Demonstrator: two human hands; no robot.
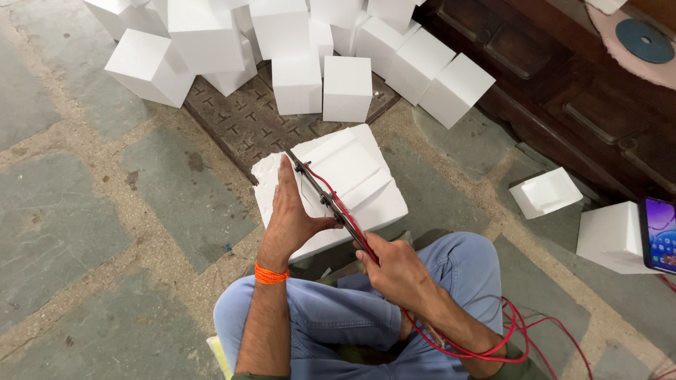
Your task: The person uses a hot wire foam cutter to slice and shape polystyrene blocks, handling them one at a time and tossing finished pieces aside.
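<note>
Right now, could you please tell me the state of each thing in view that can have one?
left hand: open, flat against the foam slab
right hand: closed around the cutter
cutter: held, laid across the slab
foam slab: on the floor, partly cut, edges uneven
foam blocks: piled loosely
red wires: trailing loose
phone: screen lit

two bare forearms reach forward from crossed legs in blue jeans. the left hand (290,211) is held flat and upright, fingers together pointing away, thumb spread toward the right. the right hand (394,267) is curled closed, knuckles up, wrist bent inward.
</note>
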